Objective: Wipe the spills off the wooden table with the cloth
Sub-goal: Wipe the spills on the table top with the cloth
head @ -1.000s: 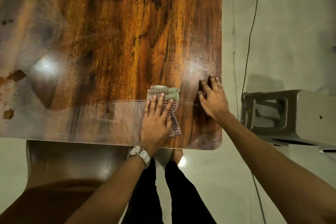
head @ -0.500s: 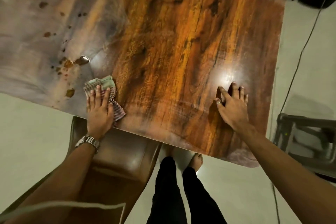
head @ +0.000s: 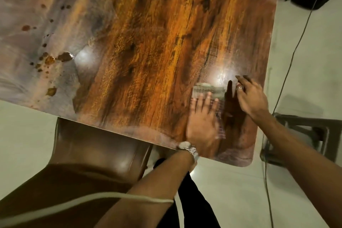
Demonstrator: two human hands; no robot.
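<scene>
The wooden table (head: 148,52) fills most of the frame, its long side running from the upper right corner down toward the left edge. Under its near edge, at lower left, stands a brown chair (head: 96,153); a grey stool (head: 303,142) sits at the right edge on the pale floor. Brown spills (head: 55,59) dot the tabletop's left part, well apart from both hands. The left hand (head: 202,122), blurred, lies flat with fingers spread, pressing down on the cloth (head: 209,89) near the table's lower right corner. The cloth's long axis runs away from the person, its far end poking out past the fingertips. The right hand (head: 252,96) rests just beside it, fingers loosely extended, gripping nothing. A wristwatch (head: 187,149) sits on the left wrist.
</scene>
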